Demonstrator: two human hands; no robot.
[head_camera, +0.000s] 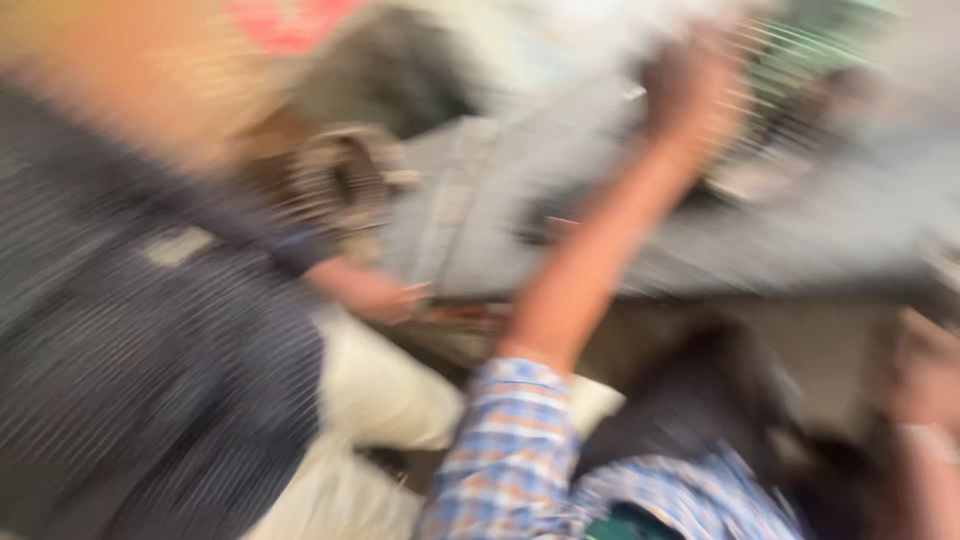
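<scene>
Grey surface (800, 225): flat, smooth slab, heavily blurred.
Left hand (690, 85): raised on a bare forearm from a blue checked sleeve (510, 440), up against a pale blurred mass (610, 30); grip cannot be told.
Right hand (925, 375): at the right edge, grip unclear.
Co-worker: dark striped shirt (130, 340), hand (375, 292) at the surface's edge.

The long grey slab surface (800, 230) looks matt and slightly rough, like stone or cement (blur hides any finer grain). The blue-and-white checked cloth sleeve (510, 450) reads as soft woven cotton. The dark navy pin-striped cloth shirt (130, 380) on the other person looks matt, and the cream cloth trousers (370, 400) appear smooth and dull.
</scene>
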